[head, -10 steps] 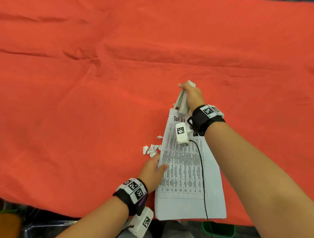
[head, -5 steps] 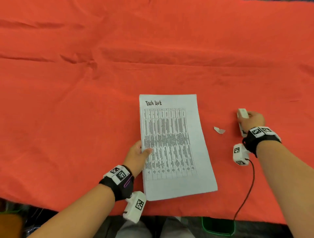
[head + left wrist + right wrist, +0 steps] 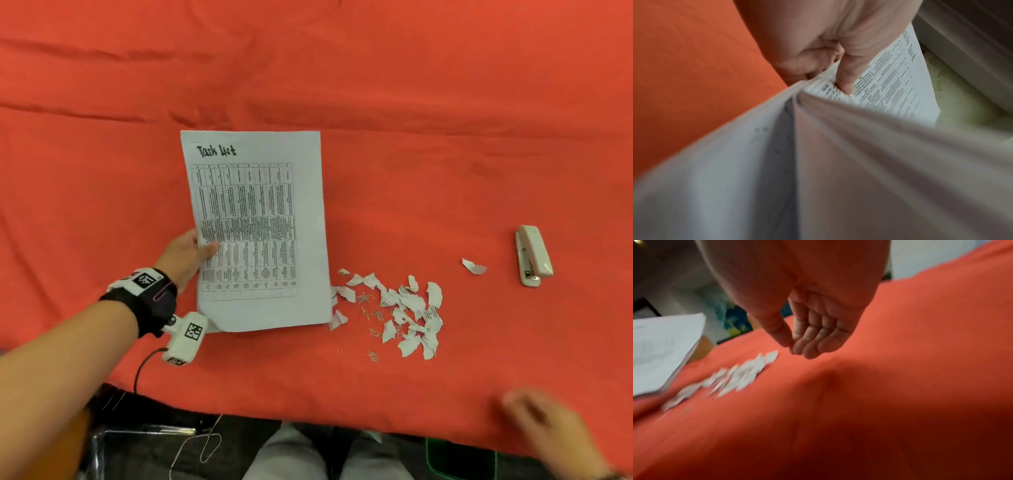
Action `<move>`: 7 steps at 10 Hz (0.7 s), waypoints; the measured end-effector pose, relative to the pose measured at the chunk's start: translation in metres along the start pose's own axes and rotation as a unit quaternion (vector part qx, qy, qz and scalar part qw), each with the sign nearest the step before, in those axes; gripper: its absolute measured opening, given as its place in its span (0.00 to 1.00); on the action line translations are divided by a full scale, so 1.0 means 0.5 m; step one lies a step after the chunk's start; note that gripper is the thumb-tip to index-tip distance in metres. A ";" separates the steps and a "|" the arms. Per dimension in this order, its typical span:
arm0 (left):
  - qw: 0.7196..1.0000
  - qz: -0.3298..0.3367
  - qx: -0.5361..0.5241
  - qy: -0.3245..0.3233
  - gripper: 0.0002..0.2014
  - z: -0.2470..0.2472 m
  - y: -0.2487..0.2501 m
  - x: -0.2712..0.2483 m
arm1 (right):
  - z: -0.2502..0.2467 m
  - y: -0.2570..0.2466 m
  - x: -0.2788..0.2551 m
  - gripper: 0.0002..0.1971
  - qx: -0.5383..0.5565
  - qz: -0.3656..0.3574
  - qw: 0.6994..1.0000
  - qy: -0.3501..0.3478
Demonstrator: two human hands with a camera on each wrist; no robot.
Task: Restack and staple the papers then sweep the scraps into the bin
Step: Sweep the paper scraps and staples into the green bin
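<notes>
left hand (image 3: 185, 255): grips the papers at their left edge, thumb (image 3: 846, 76) on the printed top sheet, other fingers underneath
right hand (image 3: 544, 428): blurred, above the near edge of the worktop, holds nothing; fingers (image 3: 813, 344) loosely curled and relaxed, thumb close to the fingertips
papers (image 3: 260, 233): one stack, "task list" sheet with a printed table on top, far end up in the head view; the left wrist view shows the stack lifted above the cloth at the held edge, sheets fanning apart near the camera
scraps (image 3: 404, 308): torn white bits in a loose pile on the cloth, just right of the papers' near right corner, a few touching that corner; one bit (image 3: 474, 266) lies apart, near the stapler
loose staples (image 3: 371, 317): small metal bits scattered among and just left of the scraps
stapler (image 3: 532, 255): white, lying closed on the worktop, well right of the papers, no hand on it
worktop (image 3: 376, 85): covered with a wrinkled red cloth
green container (image 3: 459, 459): below the near edge, only part seen
</notes>
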State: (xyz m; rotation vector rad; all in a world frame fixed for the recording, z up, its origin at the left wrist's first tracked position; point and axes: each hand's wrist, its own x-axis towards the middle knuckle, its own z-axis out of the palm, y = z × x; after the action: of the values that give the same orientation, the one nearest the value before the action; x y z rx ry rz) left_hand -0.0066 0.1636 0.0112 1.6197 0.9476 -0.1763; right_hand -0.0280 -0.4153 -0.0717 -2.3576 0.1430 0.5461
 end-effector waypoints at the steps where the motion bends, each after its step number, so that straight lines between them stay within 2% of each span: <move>1: 0.998 -0.029 0.049 -0.029 0.11 -0.059 -0.002 0.019 | 0.097 0.147 -0.106 0.22 0.097 0.076 0.985 -0.121; 2: 0.994 -0.048 0.094 -0.032 0.08 -0.102 -0.011 0.040 | 0.144 0.268 -0.225 0.20 0.034 0.056 0.980 -0.188; 3: 0.990 -0.061 0.123 -0.017 0.08 -0.113 -0.021 0.063 | 0.194 0.266 -0.226 0.18 -0.015 -0.007 0.982 -0.187; 4: 0.981 -0.053 0.185 -0.002 0.06 -0.109 -0.040 0.094 | 0.227 0.269 -0.237 0.17 -0.079 0.006 0.978 -0.191; 5: 0.971 -0.046 0.234 0.004 0.07 -0.098 -0.061 0.127 | 0.258 0.276 -0.259 0.16 -0.081 0.017 0.975 -0.208; 6: 0.944 -0.021 0.327 0.039 0.14 -0.107 -0.074 0.149 | 0.279 0.286 -0.268 0.15 -0.088 0.031 0.969 -0.229; 7: 0.911 0.006 0.396 0.114 0.21 -0.134 -0.094 0.131 | 0.295 0.298 -0.291 0.14 -0.075 0.054 0.967 -0.238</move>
State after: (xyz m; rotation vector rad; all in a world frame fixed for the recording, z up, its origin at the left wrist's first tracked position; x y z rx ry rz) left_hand -0.0192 0.2525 -0.0426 2.4334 1.1192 -0.4083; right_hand -0.2478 -0.4358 -0.2000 -2.2975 0.0086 1.1935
